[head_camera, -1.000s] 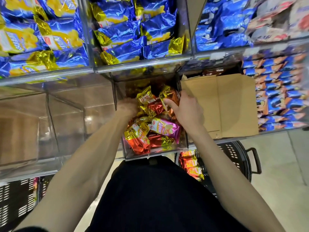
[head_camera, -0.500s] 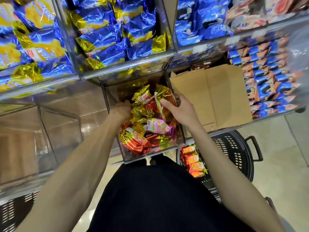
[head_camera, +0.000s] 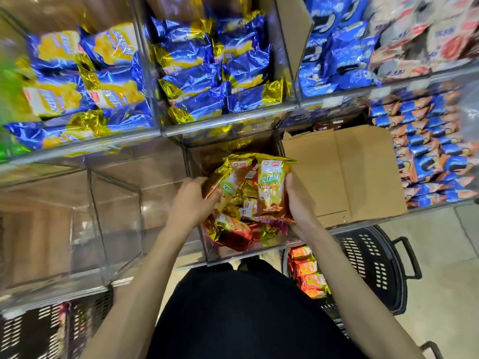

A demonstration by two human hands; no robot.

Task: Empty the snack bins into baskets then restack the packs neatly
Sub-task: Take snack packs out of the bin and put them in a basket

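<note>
Above the clear plastic bin (head_camera: pixel 234 258), the left hand (head_camera: pixel 192 203) and right hand (head_camera: pixel 300 204) grip a bundle of gold-and-red foil snack packs (head_camera: pixel 260 186) between them, the blurred left fingers seemingly curled. A black slotted plastic basket (head_camera: pixel 375 268) stands below, to the right.

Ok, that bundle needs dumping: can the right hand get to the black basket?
Probably yes: the black basket stands open-topped just below the right hand, only the shelf edge between them; that hand grips the packs, though.
</note>
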